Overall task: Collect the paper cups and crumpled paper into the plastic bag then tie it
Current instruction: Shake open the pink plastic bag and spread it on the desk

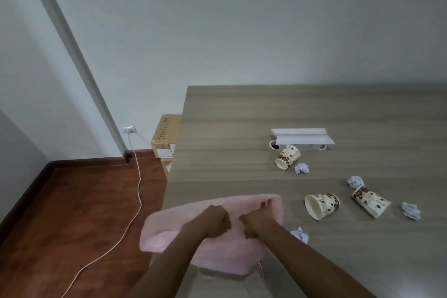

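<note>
From the head view, the step in hand looks like opening the thin pink plastic bag [217,232] so it can take the litter. To do it well, the two layers at the mouth should be rubbed apart and spread wide, and the mouth kept facing the litter on the right, so each piece can be dropped or swept in without the film folding shut; the bag is light and limp, so one hand would best keep holding the rim while the other collects.

The left hand [216,221] has its fingers curled and pinches the pink film near the middle of the bag. The right hand [254,221] is curled too and grips the film just beside it; the two fists nearly touch. The bag lies over the near left corner of the wood-grain desk [242,128], part of it hanging past the edge.

Nothing is in the bag yet, as far as can be seen. Three brown-patterned paper cups [322,205] lie on their sides to the right, and four crumpled white paper balls [300,234] are scattered among them, one just beside the right forearm
</note>
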